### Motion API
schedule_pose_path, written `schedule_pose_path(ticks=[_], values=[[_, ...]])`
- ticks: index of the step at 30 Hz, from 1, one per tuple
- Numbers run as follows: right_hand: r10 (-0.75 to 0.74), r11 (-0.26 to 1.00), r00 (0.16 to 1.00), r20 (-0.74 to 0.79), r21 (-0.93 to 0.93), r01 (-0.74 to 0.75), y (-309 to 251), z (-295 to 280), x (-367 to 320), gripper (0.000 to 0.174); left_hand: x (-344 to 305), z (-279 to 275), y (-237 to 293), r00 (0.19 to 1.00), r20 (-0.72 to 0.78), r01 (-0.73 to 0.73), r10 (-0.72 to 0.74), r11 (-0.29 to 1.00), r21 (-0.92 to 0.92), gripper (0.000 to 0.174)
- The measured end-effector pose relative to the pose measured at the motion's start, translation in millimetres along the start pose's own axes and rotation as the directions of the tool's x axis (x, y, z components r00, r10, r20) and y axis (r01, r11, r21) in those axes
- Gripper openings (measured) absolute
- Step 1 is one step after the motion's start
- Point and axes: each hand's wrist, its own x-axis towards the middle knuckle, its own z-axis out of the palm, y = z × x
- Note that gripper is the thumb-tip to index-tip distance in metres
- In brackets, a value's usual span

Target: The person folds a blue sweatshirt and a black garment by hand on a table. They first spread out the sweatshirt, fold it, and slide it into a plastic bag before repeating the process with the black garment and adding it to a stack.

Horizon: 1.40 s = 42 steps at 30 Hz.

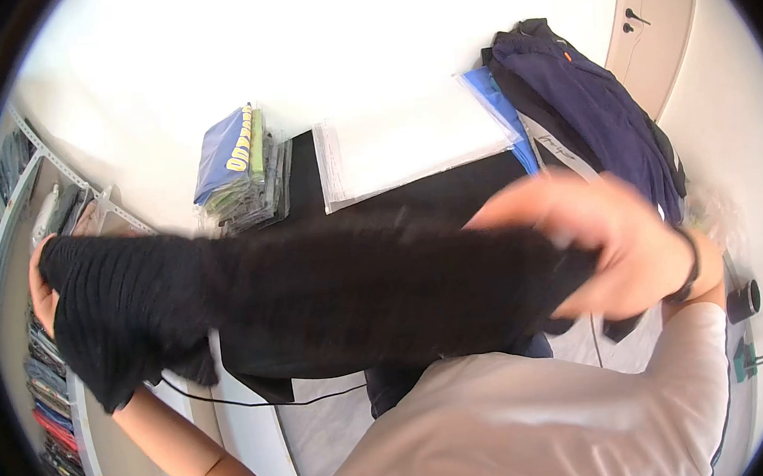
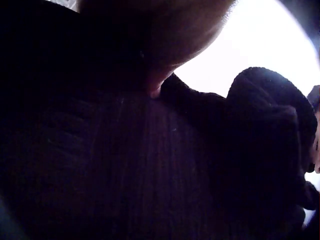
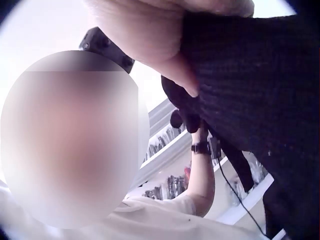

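A black ribbed knit garment [image 1: 385, 295] stretches sideways in front of the person, raised over the black tabletop [image 1: 305, 177]. Its left end is bunched in folds, and the left hand [image 1: 42, 297] grips it there, mostly hidden behind the cloth. In the left wrist view, the thumb [image 2: 156, 89] presses on the dark fabric [image 2: 150, 160]. At the other end the right hand [image 1: 612, 244], blurred by motion, holds the garment's edge. The right wrist view has that hand's thumb [image 3: 182, 77] lying against the ribbed cloth [image 3: 250, 90].
Behind the garment stand a stack of bagged folded clothes [image 1: 235, 169] and a pile of clear-white plastic bags [image 1: 415, 143]. Navy clothing [image 1: 575, 92] lies heaped at the back right. Shelves of packed clothes [image 1: 52, 394] line the left side. A black cable [image 1: 251, 404] hangs below the left arm.
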Motion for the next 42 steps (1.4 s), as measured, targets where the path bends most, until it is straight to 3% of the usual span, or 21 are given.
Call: schedule_pose_path(ticks=[1, 3, 5, 8, 13, 15, 16, 18, 20, 22, 24, 25, 27, 29, 30, 32, 33, 38, 40, 41, 42], values=[[0.062, 0.993, 0.992, 0.111, 0.096, -0.073, -2, 10, 3, 0.073, 4, -5, 7, 0.997, -0.010, 0.075, -0.075, 0.996, 0.056, 0.029], [0.172, 0.917, 0.958, 0.229, 0.317, -0.240, 9, 37, 4, 0.063, 11, -3, 13, 0.989, -0.022, 0.146, -0.144, 0.982, 0.117, 0.028], [0.193, 0.855, 0.943, 0.271, 0.425, -0.297, 21, 51, 4, 0.061, 23, 15, 6, 0.998, -0.058, 0.013, 0.015, 0.887, 0.462, 0.026], [0.264, 0.774, 0.927, 0.267, 0.514, -0.369, 35, 56, -1, 0.059, 36, 67, -8, 0.994, 0.005, -0.086, 0.105, 0.785, 0.613, 0.024], [0.398, 0.708, 0.910, 0.114, 0.593, -0.384, 61, 45, -35, 0.061, 46, 181, -51, 0.980, 0.170, -0.179, 0.101, 0.824, 0.537, 0.026], [0.541, 0.458, 0.837, 0.082, 0.806, -0.375, 75, 47, -53, 0.063, 35, 236, -56, 0.974, 0.228, -0.106, 0.005, 0.895, 0.433, 0.025], [0.588, 0.438, 0.808, 0.038, 0.825, -0.357, 87, 46, -62, 0.062, 32, 267, -58, 0.963, 0.264, -0.053, -0.057, 0.919, 0.391, 0.024], [0.727, 0.381, 0.685, -0.047, 0.858, -0.345, 123, 44, -90, 0.060, 20, 344, -82, 0.934, 0.352, -0.248, 0.060, 0.819, 0.517, 0.023], [0.773, 0.394, 0.629, -0.083, 0.840, -0.374, 151, 46, -108, 0.059, 5, 391, -92, 0.929, 0.370, -0.205, 0.008, 0.843, 0.498, 0.022], [0.818, 0.388, 0.566, -0.104, 0.826, -0.409, 168, 48, -122, 0.058, -11, 425, -101, 0.858, 0.503, -0.179, -0.106, 0.856, 0.485, 0.022], [0.932, 0.289, 0.360, -0.040, 0.683, -0.671, 187, 47, -132, 0.059, -25, 451, -119, 0.832, 0.555, -0.231, 0.000, 0.909, 0.346, 0.024], [0.906, 0.383, 0.412, -0.098, 0.602, -0.701, 222, 59, -157, 0.067, -34, 460, -124, 0.813, 0.582, -0.227, -0.010, 0.915, 0.333, 0.022], [0.921, 0.324, 0.387, -0.047, 0.644, -0.693, 225, 49, -162, 0.065, -44, 469, -121, 0.785, 0.619, -0.220, -0.031, 0.920, 0.325, 0.020], [0.923, 0.293, 0.383, -0.029, 0.698, -0.653, 229, 49, -165, 0.061, -48, 465, -103, 0.502, 0.830, -0.234, -0.244, 0.886, 0.401, 0.024], [0.923, 0.282, 0.384, -0.015, 0.703, -0.653, 227, 49, -163, 0.061, -53, 463, -99, 0.494, 0.831, -0.232, -0.256, 0.882, 0.410, 0.024], [0.930, 0.302, 0.366, -0.040, 0.652, -0.695, 220, 47, -159, 0.060, -61, 460, -90, 0.087, 0.849, -0.004, -0.520, 0.852, 0.523, 0.025], [0.929, 0.316, 0.366, -0.060, 0.642, -0.698, 223, 50, -160, 0.060, -64, 459, -84, -0.003, 0.841, 0.028, -0.541, 0.841, 0.541, 0.030], [0.924, 0.357, 0.357, -0.136, 0.637, -0.683, 219, 55, -159, 0.062, -81, 478, -92, 0.027, 0.828, 0.301, -0.561, 0.794, 0.528, 0.035], [0.922, 0.378, 0.345, -0.178, 0.614, -0.693, 220, 54, -161, 0.062, -80, 488, -89, 0.121, 0.834, 0.424, -0.538, 0.788, 0.447, 0.044], [0.919, 0.378, 0.363, -0.156, 0.612, -0.695, 222, 54, -163, 0.062, -87, 488, -87, 0.260, 0.883, 0.683, -0.390, 0.721, 0.117, 0.055], [0.915, 0.378, 0.382, -0.131, 0.610, -0.696, 224, 54, -164, 0.062, -78, 484, -73, 0.236, 0.952, 0.837, -0.193, 0.538, -0.099, 0.058]])
